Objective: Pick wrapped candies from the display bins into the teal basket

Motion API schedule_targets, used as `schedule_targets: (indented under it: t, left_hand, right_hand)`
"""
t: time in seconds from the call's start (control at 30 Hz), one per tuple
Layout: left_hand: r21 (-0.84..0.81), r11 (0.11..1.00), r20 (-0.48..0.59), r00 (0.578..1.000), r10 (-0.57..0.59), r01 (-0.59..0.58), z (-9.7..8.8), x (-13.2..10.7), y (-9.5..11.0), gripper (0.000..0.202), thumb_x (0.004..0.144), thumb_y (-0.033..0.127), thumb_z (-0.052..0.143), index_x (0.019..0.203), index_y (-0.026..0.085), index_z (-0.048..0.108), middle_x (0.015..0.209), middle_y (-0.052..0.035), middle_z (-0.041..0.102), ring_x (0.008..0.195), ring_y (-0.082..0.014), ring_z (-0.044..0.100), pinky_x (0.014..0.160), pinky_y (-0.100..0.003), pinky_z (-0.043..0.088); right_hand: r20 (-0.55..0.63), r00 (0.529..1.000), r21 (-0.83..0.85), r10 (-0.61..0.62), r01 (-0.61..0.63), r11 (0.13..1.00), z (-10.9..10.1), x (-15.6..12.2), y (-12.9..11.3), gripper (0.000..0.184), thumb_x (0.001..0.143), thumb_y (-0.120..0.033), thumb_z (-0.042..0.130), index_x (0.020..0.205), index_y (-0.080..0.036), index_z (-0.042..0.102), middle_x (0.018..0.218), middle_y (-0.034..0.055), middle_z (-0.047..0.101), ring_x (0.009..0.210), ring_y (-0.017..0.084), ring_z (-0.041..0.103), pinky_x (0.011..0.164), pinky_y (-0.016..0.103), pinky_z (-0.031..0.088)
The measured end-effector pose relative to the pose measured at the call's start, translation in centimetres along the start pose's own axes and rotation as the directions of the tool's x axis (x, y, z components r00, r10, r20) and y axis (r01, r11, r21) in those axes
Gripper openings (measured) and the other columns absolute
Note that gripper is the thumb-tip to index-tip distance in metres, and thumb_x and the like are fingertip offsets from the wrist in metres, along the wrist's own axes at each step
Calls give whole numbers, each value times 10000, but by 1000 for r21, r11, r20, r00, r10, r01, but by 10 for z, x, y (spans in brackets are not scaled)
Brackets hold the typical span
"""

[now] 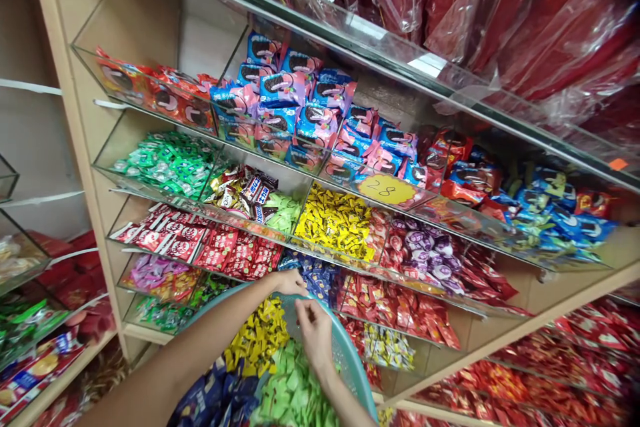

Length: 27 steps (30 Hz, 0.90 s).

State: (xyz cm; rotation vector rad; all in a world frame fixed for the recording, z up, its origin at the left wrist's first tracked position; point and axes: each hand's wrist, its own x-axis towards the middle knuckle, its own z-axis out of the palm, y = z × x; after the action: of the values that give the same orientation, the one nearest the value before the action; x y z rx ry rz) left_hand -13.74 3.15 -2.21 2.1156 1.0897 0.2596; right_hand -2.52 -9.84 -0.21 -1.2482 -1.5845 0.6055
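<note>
A teal plastic basket [357, 353] stands in front of me below the shelves. Inside it lie yellow-wrapped candies [263, 330], light green packets [295, 380] and dark blue packets [217, 393]. My left hand [290, 282] is at the basket's far rim, its fingers curled over the edge by the dark blue candies [317, 277] on the shelf. Just inside that rim, above the green packets, is my right hand [315, 330] with its fingers bent together. Whatever may be between those fingers is hidden.
Tilted glass-fronted shelves hold yellow candies [335, 220], green candies [173, 163], red packets [240, 250] and blue cookie packs [283, 87]. A yellow price tag [385, 188] hangs on one glass edge. Red bags [460, 0] fill the top; a wooden post [83, 147] stands left.
</note>
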Motion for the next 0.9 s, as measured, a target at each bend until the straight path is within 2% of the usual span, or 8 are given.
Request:
schedule_targets:
  t: [0.07, 0.13, 0.23, 0.3, 0.43, 0.63, 0.8, 0.9]
  left_hand:
    - [2, 1000, 3, 1000, 18, -18, 0, 1, -1, 305, 656, 424, 550, 740, 163, 686, 622, 38, 609, 553, -68, 469, 506, -151, 334]
    - [2, 1000, 0, 1000, 25, -25, 0, 1, -2, 320, 651, 443, 550, 745, 170, 687, 640, 35, 620, 576, -75, 487, 516, -151, 337]
    - [1, 1000, -17, 1000, -4, 4, 0, 1, -1, 334, 640, 453, 553, 780, 181, 688, 713, 24, 643, 653, -97, 526, 539, -155, 352]
    - [3, 1000, -17, 1000, -18, 18, 0, 0, -1, 337, 636, 456, 553, 785, 185, 688, 738, 21, 649, 679, -105, 537, 552, -160, 360]
    - [-15, 1000, -4, 1000, -7, 7, 1, 1, -2, 336, 617, 479, 573, 761, 197, 688, 694, 43, 643, 638, -92, 531, 568, -161, 367]
    - [-33, 999, -12, 1000, 6, -6, 0, 0, -2, 318, 615, 457, 583, 731, 179, 684, 664, 36, 628, 610, -89, 520, 538, -159, 356]
    - [-25, 1000, -10, 1000, -2, 2, -1, -2, 1, 315, 623, 431, 565, 761, 175, 686, 715, 29, 642, 628, -88, 517, 530, -154, 349]
    - [-25, 1000, 4, 1000, -15, 15, -2, -3, 3, 319, 621, 432, 563, 769, 178, 687, 714, 33, 643, 618, -87, 514, 530, -156, 349]
  right_hand:
    - [-88, 984, -112, -157, 147, 983, -22, 17, -20, 288, 805, -349, 442, 607, -157, 526, 572, -15, 470, 538, 94, 389, 502, 207, 308]
    - [-144, 944, -217, -297, 263, 940, -43, 42, -41, 282, 810, -337, 437, 607, -159, 518, 582, -14, 464, 546, 94, 393, 528, 212, 310]
    - [-178, 892, -358, -415, 334, 872, -66, 86, -64, 240, 811, -340, 431, 704, -163, 554, 662, 9, 521, 606, 111, 445, 597, 228, 345]
    - [-152, 890, -447, -430, 326, 833, -73, 114, -69, 235, 801, -347, 433, 805, -165, 581, 759, 41, 563, 700, 139, 487, 663, 253, 365]
    - [-109, 936, -580, -334, 213, 786, -73, 150, -61, 290, 760, -365, 465, 881, -152, 620, 841, 90, 583, 783, 185, 511, 718, 295, 371]
    - [-112, 947, -561, -300, 189, 806, -70, 153, -49, 255, 741, -340, 465, 773, -158, 641, 775, 77, 598, 736, 168, 514, 694, 280, 364]
    - [-120, 953, -507, -279, 183, 842, -71, 148, -51, 207, 732, -320, 465, 690, -171, 602, 716, 46, 588, 679, 150, 496, 642, 261, 357]
    - [-144, 937, -460, -318, 221, 860, -73, 145, -54, 222, 747, -346, 465, 682, -169, 583, 708, 40, 582, 685, 150, 491, 658, 268, 358]
